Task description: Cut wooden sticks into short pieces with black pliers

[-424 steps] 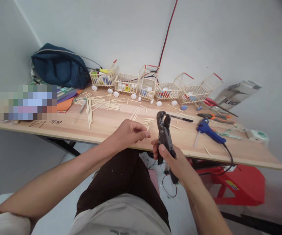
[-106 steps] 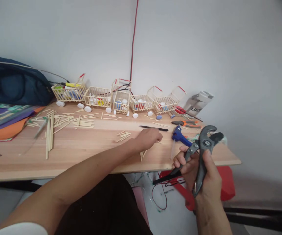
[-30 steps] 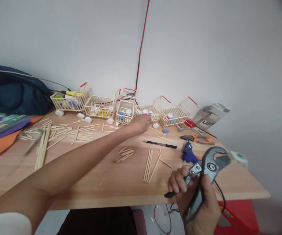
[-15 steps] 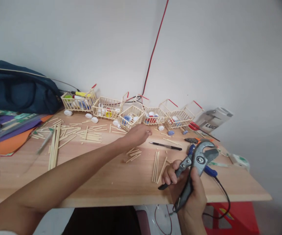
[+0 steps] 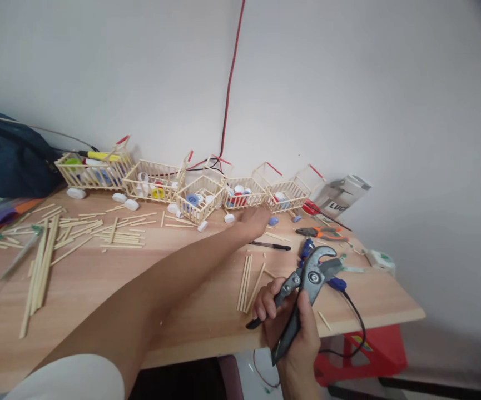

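Observation:
My left hand reaches across the table to the front of the small stick-built carts, just behind a black pen. Its fingers are bent down and bunched together; whatever is in them is hidden. In my right hand are pruning shears, gripped by the handles, with the jaws apart and pointing up and away. Nothing shows between the blades. Short cut sticks lie left of the shears, and a blue corded tool lies partly behind them.
Several carts, including a left one, line the wall with bottle caps inside. Loose sticks cover the table's left side. Orange-handled pliers, a box and a white block lie at right. A red stool stands below the table edge.
My left hand has moved farther right and forward, toward the carts and past the pen. The view has shifted right. My right hand still grips the shears, whose jaws remain apart.

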### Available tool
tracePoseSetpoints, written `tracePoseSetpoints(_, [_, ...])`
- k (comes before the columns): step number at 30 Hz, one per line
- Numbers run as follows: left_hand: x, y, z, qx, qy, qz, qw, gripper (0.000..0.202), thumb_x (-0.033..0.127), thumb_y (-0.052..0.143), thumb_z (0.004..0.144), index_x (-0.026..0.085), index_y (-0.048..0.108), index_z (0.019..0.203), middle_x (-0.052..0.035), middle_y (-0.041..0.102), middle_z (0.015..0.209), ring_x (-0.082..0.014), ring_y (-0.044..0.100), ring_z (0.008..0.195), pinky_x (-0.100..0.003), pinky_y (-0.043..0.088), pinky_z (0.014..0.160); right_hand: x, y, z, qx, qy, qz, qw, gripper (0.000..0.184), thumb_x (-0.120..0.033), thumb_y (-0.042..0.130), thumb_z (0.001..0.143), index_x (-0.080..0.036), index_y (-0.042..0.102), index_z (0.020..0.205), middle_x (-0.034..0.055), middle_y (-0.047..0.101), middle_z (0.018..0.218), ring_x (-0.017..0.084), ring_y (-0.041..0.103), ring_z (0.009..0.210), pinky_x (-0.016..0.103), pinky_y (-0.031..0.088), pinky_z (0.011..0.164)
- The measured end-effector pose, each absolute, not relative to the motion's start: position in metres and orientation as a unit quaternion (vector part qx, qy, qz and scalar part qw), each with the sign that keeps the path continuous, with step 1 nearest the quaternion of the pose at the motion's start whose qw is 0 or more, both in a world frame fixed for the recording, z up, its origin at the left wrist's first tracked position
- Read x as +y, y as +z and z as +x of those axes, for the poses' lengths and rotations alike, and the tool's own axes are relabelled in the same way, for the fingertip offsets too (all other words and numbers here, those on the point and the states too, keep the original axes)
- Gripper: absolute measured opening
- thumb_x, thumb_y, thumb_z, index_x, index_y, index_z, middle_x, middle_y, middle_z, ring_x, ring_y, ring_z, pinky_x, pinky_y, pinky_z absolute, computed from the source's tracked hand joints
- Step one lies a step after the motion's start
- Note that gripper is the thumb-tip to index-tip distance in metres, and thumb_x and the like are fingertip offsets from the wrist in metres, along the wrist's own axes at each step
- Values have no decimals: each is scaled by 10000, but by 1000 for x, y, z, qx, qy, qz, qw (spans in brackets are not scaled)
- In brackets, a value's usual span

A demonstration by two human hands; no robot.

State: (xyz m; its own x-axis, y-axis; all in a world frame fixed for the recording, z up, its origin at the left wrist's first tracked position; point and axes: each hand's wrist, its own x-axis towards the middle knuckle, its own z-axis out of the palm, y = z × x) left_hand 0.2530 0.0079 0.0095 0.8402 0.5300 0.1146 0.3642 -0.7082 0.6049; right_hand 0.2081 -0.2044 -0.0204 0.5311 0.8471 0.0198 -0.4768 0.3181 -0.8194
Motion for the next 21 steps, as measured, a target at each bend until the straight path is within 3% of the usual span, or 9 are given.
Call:
tracePoseSetpoints(4, [5,22,223,238,132,893,358,76,143,547,797,111,613,778,-96,637,813,-200,599,789,-298,450,702,-205,-15,211,-223,429,-397,780,367,-558,498,847,-222,621,768,-23,427,545,142,433,509,320,441,569])
tracePoseSetpoints(6, [0,30,196,225,114,876,411,171,268,565,828,131,581,727,-14,534,627,-117,503,577,-235,398,551,-203,-7,216,-217,434,-409,773,343,-527,516,856,-212,650,825,-24,446,553,138,457,520,309,449,570])
tracePoseSetpoints(7, [-5,34,181,217,105,857,456,240,337,554,844,140,552,707,17,464,572,-82,420,498,-212,346,490,-202,-3,219,-215,432,-420,768,326,-506,530,860,-208,662,872,-23,463,567,138,479,535,302,452,571])
tracePoseSetpoints(9, [-15,39,152,184,90,737,644,342,424,666,758,151,488,658,59,364,540,-43,284,450,-189,217,433,-196,7,224,-233,427,-444,752,295,-464,599,838,-197,669,942,-21,503,608,138,519,580,290,461,586])
tracePoseSetpoints(12, [-32,43,114,157,84,616,767,450,468,789,613,147,474,633,73,334,535,-30,244,469,-185,148,437,-182,18,223,-285,409,-487,717,293,-430,696,778,-178,669,927,-19,534,646,143,559,629,286,481,614])
tracePoseSetpoints(17, [-54,44,71,170,108,587,784,391,442,789,640,113,582,683,60,401,520,-27,258,463,-192,143,435,-162,23,196,-378,361,-532,666,241,-401,712,772,-174,633,786,-15,562,647,127,547,594,258,473,552])
tracePoseSetpoints(21, [-55,41,43,164,143,519,827,308,382,758,699,105,625,695,2,550,624,-44,439,532,-175,325,495,-150,22,178,-394,340,-557,647,252,-406,730,746,-173,639,775,-17,573,609,116,535,561,242,463,531])
